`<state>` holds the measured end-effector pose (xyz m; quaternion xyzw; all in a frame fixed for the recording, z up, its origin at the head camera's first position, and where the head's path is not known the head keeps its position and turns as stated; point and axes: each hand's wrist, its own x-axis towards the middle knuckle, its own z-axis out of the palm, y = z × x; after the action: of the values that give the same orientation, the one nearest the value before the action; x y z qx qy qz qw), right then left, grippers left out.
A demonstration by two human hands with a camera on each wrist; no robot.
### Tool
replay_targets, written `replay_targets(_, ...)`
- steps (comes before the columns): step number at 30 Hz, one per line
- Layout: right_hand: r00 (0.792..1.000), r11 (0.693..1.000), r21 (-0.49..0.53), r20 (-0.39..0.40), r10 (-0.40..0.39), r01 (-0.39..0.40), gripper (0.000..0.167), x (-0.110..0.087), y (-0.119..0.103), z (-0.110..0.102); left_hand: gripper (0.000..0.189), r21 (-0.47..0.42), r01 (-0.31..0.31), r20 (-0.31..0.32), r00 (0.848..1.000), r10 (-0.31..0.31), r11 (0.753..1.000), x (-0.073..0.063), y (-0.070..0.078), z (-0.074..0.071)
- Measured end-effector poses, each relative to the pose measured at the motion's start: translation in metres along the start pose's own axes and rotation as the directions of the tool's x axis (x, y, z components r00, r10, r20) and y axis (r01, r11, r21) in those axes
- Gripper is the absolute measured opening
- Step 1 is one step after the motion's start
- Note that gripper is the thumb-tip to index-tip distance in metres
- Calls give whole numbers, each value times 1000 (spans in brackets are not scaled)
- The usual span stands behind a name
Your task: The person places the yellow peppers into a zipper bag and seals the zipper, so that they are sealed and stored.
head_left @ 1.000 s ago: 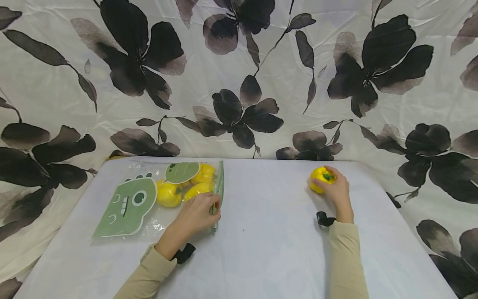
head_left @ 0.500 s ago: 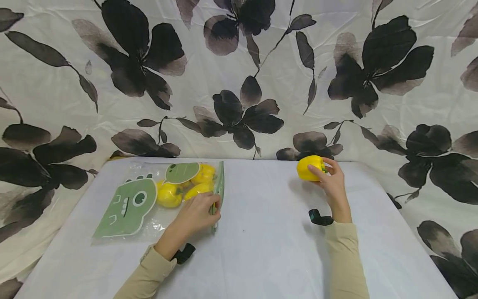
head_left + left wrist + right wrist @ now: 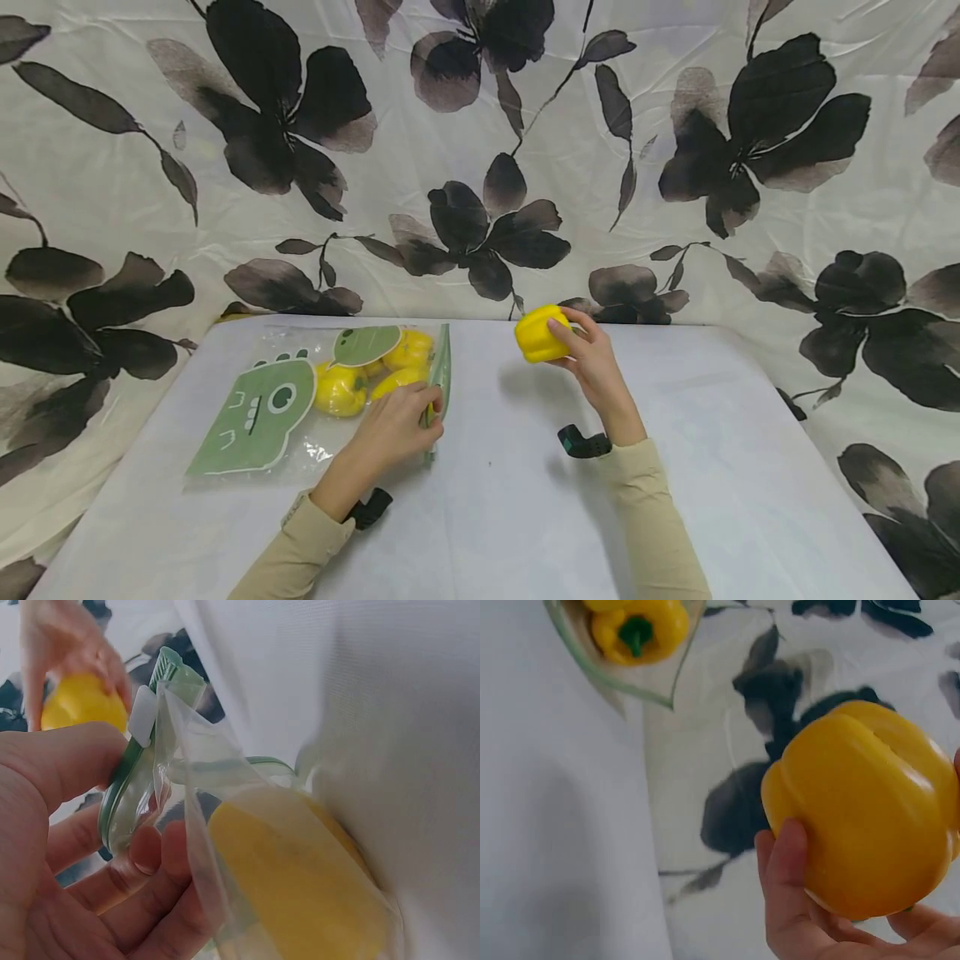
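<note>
In the head view a clear zip bag (image 3: pixel 251 425) with green cartoon-dinosaur print lies on the left of the table, several yellow bell peppers (image 3: pixel 341 392) inside. My left hand (image 3: pixel 397 423) grips the green zip edge (image 3: pixel 446 358) at its right side. The left wrist view has thumb and fingers at that edge, by a white slider (image 3: pixel 142 716), and the bag mouth parted. Raised over the table, my right hand (image 3: pixel 600 375) holds another yellow bell pepper (image 3: pixel 540 335). Up close, fingers and thumb clasp the pepper (image 3: pixel 870 817), which hides most of its green stem.
The white table (image 3: pixel 495 517) runs back to a hanging floral cloth (image 3: pixel 480 133). Black cameras (image 3: pixel 581 442) sit on both wrists. In the right wrist view, a stemmed pepper (image 3: pixel 641 637) shows inside the bag's open mouth.
My right hand has lifted the bell pepper off the right side of the table and carried it left toward the bag. My left hand stays at the zip edge.
</note>
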<state>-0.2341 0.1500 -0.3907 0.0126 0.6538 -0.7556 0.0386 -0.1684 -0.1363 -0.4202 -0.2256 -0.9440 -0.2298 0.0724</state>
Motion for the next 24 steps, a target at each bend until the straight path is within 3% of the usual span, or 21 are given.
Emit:
replay_targets(5, 998, 994, -109, 60, 25, -19, 54, 9, 5, 40, 15, 9, 7, -1, 1000, -7, 1000, 0, -1, -1)
replay_targets(12, 992, 972, -212, 60, 112, -97, 57, 15, 32, 84, 16, 12, 4, -6, 1000, -4, 1000, 0, -1, -2)
replay_targets(19, 980, 939, -317, 96, 175, -136, 57, 11, 60, 100, 15, 13, -6, -5, 1000, 6, 1000, 1, -1, -2)
replay_targets(24, 969, 933, -340, 161, 185, -122, 53, 8, 64, 101, 15, 3, 2, 22, 1000, -2, 1000, 1, 2, 1)
